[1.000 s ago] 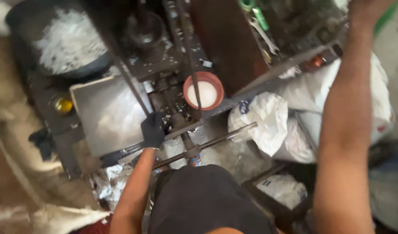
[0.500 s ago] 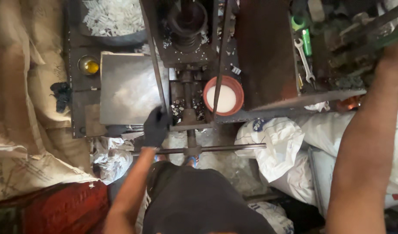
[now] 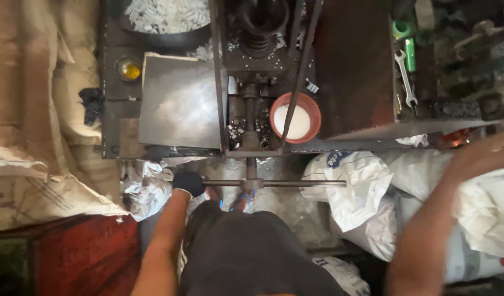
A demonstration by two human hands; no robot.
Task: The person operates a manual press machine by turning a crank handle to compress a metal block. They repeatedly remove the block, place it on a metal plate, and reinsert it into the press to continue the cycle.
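Your gloved left hand [image 3: 188, 183] is wrapped tight around the left end of the crossbar [image 3: 274, 183] (right hand [image 3: 479, 156] blurred, fingers unclear), so a slip could swing it toward the white-filled bowl [image 3: 295, 118] and spill it.

Spanner [image 3: 406, 82], white sacks [image 3: 367, 192], red bowl [image 3: 296, 118]

Small workshop: grimy metal press machine [image 3: 252, 82], spanner [image 3: 406, 82], white filled sacks [image 3: 361, 192] and burlap sacks [image 3: 38, 109] seen.
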